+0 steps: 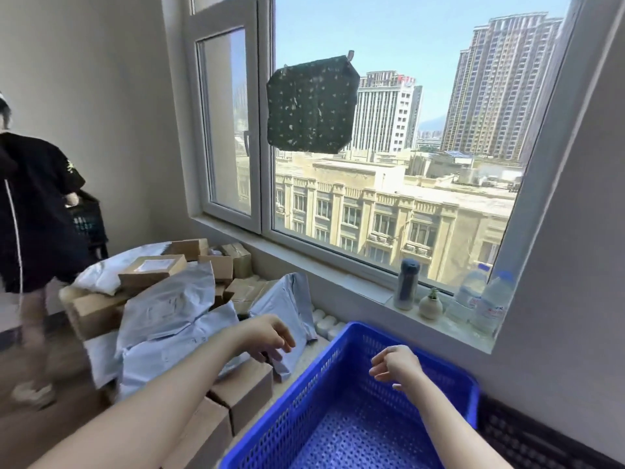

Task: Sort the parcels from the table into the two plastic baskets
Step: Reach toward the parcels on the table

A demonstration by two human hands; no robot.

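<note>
**A:** Status: your left hand (270,336) hangs over the parcel pile, fingers loosely curled, holding nothing. Your right hand (394,365) is over the blue basket (324,367), also loosely curled and empty. No parcels show in the part of the basket I can see.

**B:** Where's the stock?

**A:** Heaped on the worktop to your left. Grey poly mailers (176,319) are draped across the middle, brown cardboard boxes (243,390) sit at the near edge just beside the basket, and more boxes are stacked behind, including a windowed box (152,270) on top. A second, dark basket (527,434) sits right of the blue one, only partly in view.

**B:** Handling?

**A:** The mailers look soft and floppy, probably light, with a slick film. Pinch one at a corner or a folded edge, not the flat middle, or it will likely slide. It should sag, so lift it well above the basket rim. The boxes look stiff. Take one across two opposite faces, thumb on one side and fingers on the other. I can't judge weight from here.

**B:** Risks?

**A:** Mailers overlap the boxes. If you pull one from under the heap, it could drag its neighbours off the edge, so take the top pieces first. The nearest mailer lies right under your left hand and is my pick. Also, there's another person (33,214) standing off to the left, beyond the pile.
</note>
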